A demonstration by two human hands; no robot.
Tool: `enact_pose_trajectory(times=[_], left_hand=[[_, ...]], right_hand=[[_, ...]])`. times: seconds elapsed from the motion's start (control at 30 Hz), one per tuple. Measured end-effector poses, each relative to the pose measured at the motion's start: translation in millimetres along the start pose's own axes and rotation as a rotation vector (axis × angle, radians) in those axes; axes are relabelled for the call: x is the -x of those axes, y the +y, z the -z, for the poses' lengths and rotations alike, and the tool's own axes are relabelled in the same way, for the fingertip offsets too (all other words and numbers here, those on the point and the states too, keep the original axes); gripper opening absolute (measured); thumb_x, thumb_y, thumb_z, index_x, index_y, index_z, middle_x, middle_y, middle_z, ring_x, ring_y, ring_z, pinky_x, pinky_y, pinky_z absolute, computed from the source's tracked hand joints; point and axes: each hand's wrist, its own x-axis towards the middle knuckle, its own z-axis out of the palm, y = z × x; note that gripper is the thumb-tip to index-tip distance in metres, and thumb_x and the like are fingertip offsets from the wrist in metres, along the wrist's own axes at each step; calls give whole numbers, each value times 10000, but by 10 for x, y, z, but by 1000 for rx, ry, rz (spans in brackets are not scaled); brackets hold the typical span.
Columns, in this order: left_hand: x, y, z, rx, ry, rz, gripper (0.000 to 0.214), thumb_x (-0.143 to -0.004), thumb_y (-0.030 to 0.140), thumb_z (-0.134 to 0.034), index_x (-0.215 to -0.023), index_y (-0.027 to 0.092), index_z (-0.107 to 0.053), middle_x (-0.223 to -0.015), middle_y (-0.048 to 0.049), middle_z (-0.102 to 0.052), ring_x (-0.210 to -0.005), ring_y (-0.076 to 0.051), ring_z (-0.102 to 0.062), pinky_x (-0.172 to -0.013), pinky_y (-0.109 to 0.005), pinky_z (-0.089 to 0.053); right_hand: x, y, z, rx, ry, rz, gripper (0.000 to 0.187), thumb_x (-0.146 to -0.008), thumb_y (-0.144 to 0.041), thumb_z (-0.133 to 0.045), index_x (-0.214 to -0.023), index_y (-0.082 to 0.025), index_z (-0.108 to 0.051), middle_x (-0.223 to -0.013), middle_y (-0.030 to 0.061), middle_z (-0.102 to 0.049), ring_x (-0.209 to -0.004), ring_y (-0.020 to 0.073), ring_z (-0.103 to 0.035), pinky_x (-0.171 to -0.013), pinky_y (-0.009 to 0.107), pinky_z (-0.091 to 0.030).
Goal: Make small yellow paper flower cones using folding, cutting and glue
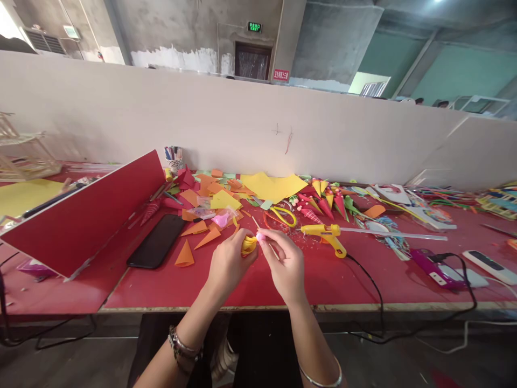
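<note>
My left hand [229,256] is closed around a yellow rolled paper piece [249,246], whose inner folds are partly covered by the fingers. With thumb and fingertips, my right hand [286,258] pinches a small pink ball [260,236] at the edge of the yellow paper. Both hands meet above the front of the red table [258,288]. To the right of them lies a yellow glue gun [328,235] with a clear glue stick [399,234] behind it. Orange paper cones [184,255] and a bright pink lump in clear plastic [222,218] lie to the left.
A black phone [156,241] lies by an upright red board [100,207]. Yellow paper [274,187], finished-looking small cones [327,202] and a pen cup [175,160] stand or lie farther back. At right are a purple power strip [436,269] and a black cable [377,299].
</note>
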Motion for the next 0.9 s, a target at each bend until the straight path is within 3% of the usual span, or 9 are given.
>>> enact_pose_trajectory(times=[0.3, 0.43, 0.67, 0.83, 0.9], left_hand=[[12, 10, 21, 90, -8, -75, 141, -747, 223, -504, -884, 190, -498, -741, -6, -597, -637, -133, -549, -575, -207, -392], [5, 11, 16, 22, -7, -44, 129, -749, 226, -497, -876, 204, -487, -742, -7, -601, -638, -142, -564, -564, -208, -388], [16, 30, 18, -109, -46, -32, 94, -742, 218, -484, -826, 200, -447, -754, -25, -594, -637, -164, -570, -502, -197, -334], [22, 21, 22, -82, -61, -15, 91, -728, 160, -463, -812, 193, -454, -755, -26, -597, -650, -156, -568, -512, -193, -339], [19, 21, 16, -86, -61, 4, 83, -728, 157, -464, -799, 199, -458, -717, -11, -594, -620, -147, -561, -504, -189, -332]], right_hand=[[41, 53, -50, -17, 28, -12, 190, -794, -251, -521, -942, -210, -633, -961, 63, -640, -907, 195, -598, -806, 344, -503], [55, 48, -47, 9, 17, 40, 266, -817, -240, -476, -1059, -228, -586, -1063, 66, -608, -987, 198, -568, -849, 365, -483], [78, 53, -38, 181, -143, 188, 390, -847, -169, -397, -1221, -258, -462, -1228, 26, -511, -1149, 176, -453, -965, 357, -403], [109, 72, -55, 241, -202, 268, 435, -846, -133, -370, -1253, -282, -416, -1276, 7, -463, -1191, 174, -407, -981, 373, -387], [120, 72, -63, 229, -171, 253, 437, -846, -149, -379, -1260, -286, -404, -1297, 7, -438, -1201, 184, -394, -981, 383, -386]])
